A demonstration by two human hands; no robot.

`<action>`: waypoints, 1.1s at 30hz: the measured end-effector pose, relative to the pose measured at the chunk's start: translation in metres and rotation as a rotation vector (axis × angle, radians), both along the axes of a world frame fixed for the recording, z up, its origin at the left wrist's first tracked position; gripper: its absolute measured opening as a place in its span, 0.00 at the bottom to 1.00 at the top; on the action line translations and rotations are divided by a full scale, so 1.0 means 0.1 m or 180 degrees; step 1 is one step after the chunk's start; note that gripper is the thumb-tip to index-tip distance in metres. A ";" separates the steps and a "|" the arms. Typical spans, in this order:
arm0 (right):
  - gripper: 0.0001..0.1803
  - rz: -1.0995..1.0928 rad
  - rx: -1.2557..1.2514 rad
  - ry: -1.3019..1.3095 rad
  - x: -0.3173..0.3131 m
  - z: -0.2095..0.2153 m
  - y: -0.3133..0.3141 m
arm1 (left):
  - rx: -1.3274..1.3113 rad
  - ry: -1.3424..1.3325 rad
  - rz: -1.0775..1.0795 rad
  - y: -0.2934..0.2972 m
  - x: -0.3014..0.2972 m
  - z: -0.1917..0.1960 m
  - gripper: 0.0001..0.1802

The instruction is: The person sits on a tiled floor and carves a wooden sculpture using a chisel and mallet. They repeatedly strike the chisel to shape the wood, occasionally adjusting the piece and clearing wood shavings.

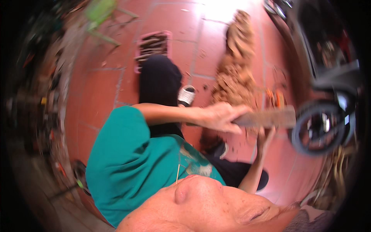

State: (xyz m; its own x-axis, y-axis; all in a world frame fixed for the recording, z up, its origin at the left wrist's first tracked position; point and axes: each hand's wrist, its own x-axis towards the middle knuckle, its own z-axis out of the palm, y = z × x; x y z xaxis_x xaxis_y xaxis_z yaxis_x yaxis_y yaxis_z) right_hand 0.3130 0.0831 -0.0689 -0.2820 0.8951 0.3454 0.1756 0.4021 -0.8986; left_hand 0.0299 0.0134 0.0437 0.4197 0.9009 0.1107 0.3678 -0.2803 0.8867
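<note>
My left hand [222,117] reaches across from a teal sleeve and grips a flat, grey-brown, wood-like bar [270,117], blurred by motion. The bar lies level and points right. Below its far part is my right hand [266,136], with a finger and thumb pointing up behind the bar; the rest is hidden or smeared, so what it holds does not show. Just beyond both hands lies a long, tan carved wood piece [237,58] with deep folds and knobbly lumps, standing out from the red floor. Its near end is partly covered by my left hand and the bar.
Red tiles [185,50] carry scattered chips. A pink tray [169,42] of dark slim tools lies beyond my knee [159,73]. Orange-handled tools [276,98] are right of the carving. A motorbike wheel [320,127] stands at right, a green chair [101,13] far left.
</note>
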 end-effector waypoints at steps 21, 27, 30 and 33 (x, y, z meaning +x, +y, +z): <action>0.13 0.0061 -0.0424 -0.0678 -0.08 0.26 0.16 | 0.0326 -0.0023 0.0140 -0.07 -0.01 -0.02 0.37; 0.15 0.0023 -0.0499 -0.0543 -0.02 0.21 0.14 | 0.0026 0.0125 -0.0161 -0.11 -0.04 -0.05 0.39; 0.16 -0.0059 -0.0565 -0.0496 0.06 0.19 0.14 | 0.0411 -0.0264 0.0091 -0.10 -0.02 0.06 0.40; 0.17 -0.0106 -0.0662 -0.0352 0.09 0.14 0.15 | 0.0241 -0.0334 0.0111 -0.13 -0.06 0.18 0.41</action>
